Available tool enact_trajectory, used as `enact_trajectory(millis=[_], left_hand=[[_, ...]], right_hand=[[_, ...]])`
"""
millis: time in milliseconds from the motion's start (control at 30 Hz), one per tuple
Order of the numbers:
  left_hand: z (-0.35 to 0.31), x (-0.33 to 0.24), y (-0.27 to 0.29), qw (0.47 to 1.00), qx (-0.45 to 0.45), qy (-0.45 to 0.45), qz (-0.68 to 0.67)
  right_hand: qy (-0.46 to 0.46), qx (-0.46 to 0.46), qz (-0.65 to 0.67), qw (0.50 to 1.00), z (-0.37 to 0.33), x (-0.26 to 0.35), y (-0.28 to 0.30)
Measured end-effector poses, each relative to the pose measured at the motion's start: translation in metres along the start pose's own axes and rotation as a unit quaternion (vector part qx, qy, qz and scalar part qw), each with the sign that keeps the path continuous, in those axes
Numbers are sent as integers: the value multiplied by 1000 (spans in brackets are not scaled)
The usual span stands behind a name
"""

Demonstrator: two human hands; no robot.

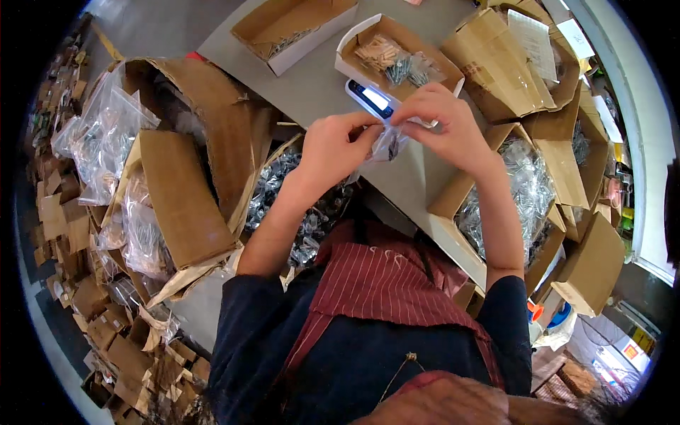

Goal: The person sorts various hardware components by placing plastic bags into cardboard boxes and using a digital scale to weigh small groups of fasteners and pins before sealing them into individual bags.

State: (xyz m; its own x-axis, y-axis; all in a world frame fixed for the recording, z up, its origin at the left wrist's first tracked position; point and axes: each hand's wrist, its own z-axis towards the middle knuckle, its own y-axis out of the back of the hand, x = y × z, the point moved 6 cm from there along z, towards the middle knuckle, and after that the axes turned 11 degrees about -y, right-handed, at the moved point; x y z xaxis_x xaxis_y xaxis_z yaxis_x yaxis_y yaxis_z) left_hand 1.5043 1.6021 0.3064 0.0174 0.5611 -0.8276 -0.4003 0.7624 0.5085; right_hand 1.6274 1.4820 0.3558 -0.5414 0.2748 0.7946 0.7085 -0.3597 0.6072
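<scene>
A small clear plastic bag [388, 146] with something small and dark in it hangs between my two hands. My left hand [334, 145] closes thumb and fingers on the bag's left edge. Opposite it, my right hand [443, 127] pinches the upper right edge. Just beyond my fingertips lies a slim white device with a lit display [371, 99], partly hidden by the bag and fingers. Behind it stands a cardboard tray [358, 35] holding wooden dowels [381, 52] and clear bags of screws [402, 71].
Another cardboard tray [312, 48] of loose metal pieces stands on the grey table [290, 92]. Close by my left forearm is a pile of small filled bags [304, 227]. Cardboard boxes with bagged hardware [510, 198] crowd the right. An open box [188, 202] and large clear bags flank the left.
</scene>
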Motion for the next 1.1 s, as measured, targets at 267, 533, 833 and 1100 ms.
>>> enact_trajectory(millis=[267, 533, 833, 1100], left_hand=[[10, -8, 0, 933, 85, 116, -330], [33, -35, -1, 919, 121, 71, -368], [55, -43, 3, 876, 119, 45, -466], [20, -44, -34, 677, 217, 77, -699]], right_hand=[[109, -199, -219, 949, -18, 36, 33], [148, -124, -210, 958, -39, 68, 41], [31, -69, -90, 993, -48, 59, 49], [-59, -290, 348, 890, -67, 14, 105]])
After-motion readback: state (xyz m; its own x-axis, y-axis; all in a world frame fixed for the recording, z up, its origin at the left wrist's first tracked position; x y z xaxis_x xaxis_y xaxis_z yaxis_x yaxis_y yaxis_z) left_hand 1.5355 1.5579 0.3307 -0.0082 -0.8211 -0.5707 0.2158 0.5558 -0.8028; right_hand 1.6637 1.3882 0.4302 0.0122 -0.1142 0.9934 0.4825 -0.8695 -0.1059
